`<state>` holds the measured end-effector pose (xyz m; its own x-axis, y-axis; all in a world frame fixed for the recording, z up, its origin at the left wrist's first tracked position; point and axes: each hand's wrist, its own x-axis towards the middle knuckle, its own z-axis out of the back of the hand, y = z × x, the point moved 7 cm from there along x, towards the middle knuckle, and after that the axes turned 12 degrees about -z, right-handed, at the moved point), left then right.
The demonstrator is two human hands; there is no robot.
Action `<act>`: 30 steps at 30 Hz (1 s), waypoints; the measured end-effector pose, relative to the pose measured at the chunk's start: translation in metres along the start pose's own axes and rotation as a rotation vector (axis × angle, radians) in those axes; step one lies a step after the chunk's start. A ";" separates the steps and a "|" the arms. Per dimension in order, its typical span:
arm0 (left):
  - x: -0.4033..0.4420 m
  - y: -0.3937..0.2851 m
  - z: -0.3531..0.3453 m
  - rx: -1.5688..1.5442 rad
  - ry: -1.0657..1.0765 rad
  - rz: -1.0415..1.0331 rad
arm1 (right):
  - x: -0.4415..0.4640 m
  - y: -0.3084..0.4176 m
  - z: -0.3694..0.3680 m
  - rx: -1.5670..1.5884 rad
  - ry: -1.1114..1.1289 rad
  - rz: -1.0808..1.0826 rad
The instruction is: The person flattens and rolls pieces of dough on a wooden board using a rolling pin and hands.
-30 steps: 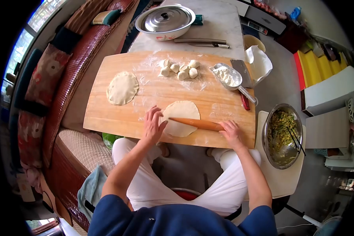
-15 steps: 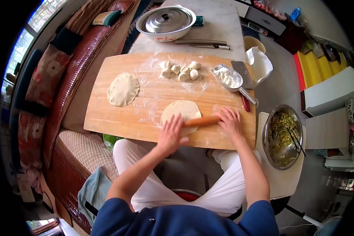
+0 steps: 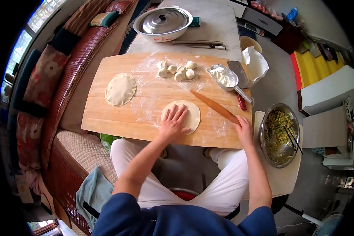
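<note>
My left hand (image 3: 174, 122) lies with fingers spread on a round sheet of dough (image 3: 192, 118) near the front edge of the wooden board (image 3: 145, 126). In my right hand (image 3: 244, 129) is the near end of a tapered wooden rolling pin (image 3: 213, 105), which slants up and left, to the right of the dough sheet. A second round (image 3: 120, 89) with a crimped edge sits at the board's left. Several small dough pieces (image 3: 179, 76) are grouped at the back middle. A metal scoop of flour (image 3: 224, 77) rests beside a cleaver (image 3: 238, 73) with a red handle.
Behind the board stand a lidded basin (image 3: 163, 24) and a knife (image 3: 197, 42). A white paper bag (image 3: 255, 63) is at the back right. On the right, a metal bowl (image 3: 280, 135) holds chopped filling and chopsticks. A sofa (image 3: 69, 84) runs along the left.
The rolling pin has come off the dough and swung to its right, held only by my right hand. My left hand has moved from the pin onto the dough sheet.
</note>
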<state>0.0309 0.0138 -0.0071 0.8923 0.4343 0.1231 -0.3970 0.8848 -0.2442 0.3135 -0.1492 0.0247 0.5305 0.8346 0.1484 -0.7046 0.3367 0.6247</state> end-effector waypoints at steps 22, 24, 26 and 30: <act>-0.040 0.025 0.015 -0.024 0.009 0.094 | 0.046 0.046 -0.096 -0.300 0.050 0.270; -0.035 0.039 0.009 -0.004 -0.054 0.116 | 0.047 0.057 -0.089 -0.285 0.037 0.263; -0.007 0.066 0.012 -0.024 -0.062 0.233 | 0.070 0.065 -0.096 -0.307 0.062 0.248; 0.041 0.109 0.019 0.023 -0.036 0.389 | 0.107 0.067 -0.114 -0.336 0.064 0.232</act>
<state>0.0201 0.1311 -0.0104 0.6664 0.7432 0.0593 -0.7091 0.6564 -0.2573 0.2691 0.0120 -0.0055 0.3170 0.9268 0.2016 -0.9221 0.2514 0.2940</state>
